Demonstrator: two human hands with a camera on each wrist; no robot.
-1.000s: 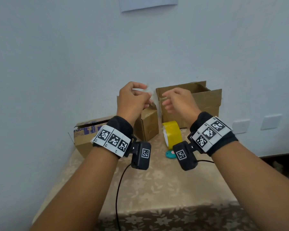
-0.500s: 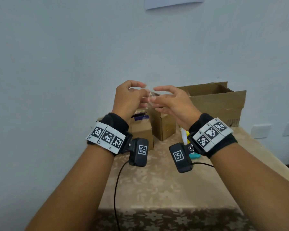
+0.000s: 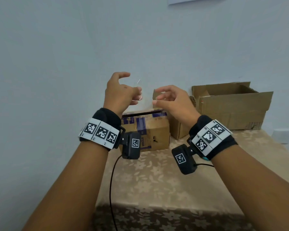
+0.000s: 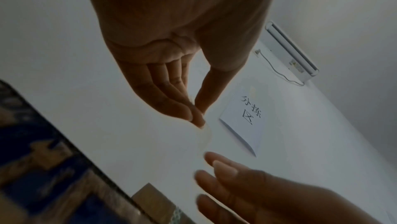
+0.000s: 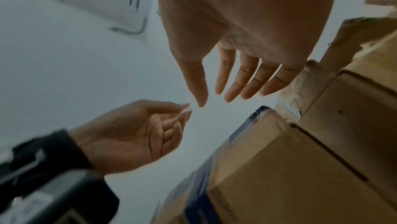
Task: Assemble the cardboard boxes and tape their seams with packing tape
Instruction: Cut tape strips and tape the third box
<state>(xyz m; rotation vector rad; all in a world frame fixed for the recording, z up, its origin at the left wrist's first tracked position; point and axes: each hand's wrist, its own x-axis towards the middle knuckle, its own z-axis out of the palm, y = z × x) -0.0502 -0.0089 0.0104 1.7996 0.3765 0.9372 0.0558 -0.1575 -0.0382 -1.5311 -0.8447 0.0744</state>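
Clear tape (image 4: 204,138) hung as a short strip, pinched between thumb and fingers (image 4: 182,109) of the left hand (image 3: 119,93). Opposite it, the right hand (image 3: 171,101) hovered with fingers (image 5: 234,90) loosely spread, holding nothing. Both were raised above the cardboard boxes (image 3: 151,130) on the bench (image 3: 157,180).

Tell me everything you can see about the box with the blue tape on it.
The box with blue tape is brown corrugated cardboard, standing upright on the patterned tablecloth by the wall. Blue tape strips cross its top and front, and its front bears dark print. A dark gap runs along its top. Another small box stands at its right; neither hand touches it.
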